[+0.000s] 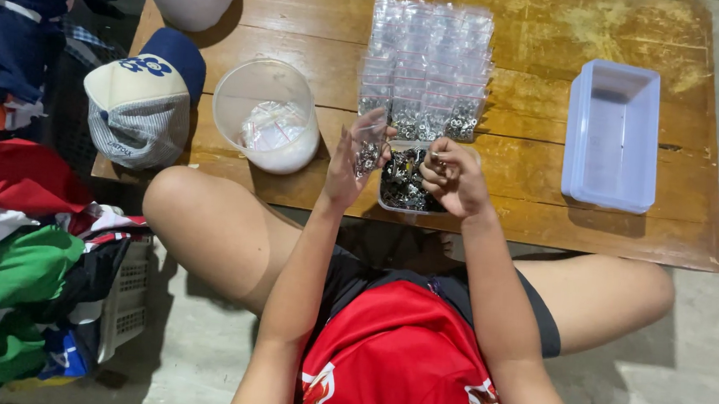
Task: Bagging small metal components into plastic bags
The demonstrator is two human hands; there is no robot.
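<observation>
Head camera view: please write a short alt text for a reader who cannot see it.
A seated person's left hand holds a small clear plastic bag of metal parts, and the right hand pinches a small piece over a tray of small metal parts on a low wooden table. Rows of filled clear bags, a round clear tub, an empty pale blue rectangular box and a cap lie around.

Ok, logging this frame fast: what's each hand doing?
Left hand: closed on a small clear bag.
Right hand: fingers pinched shut; what they hold cannot be told.
</observation>
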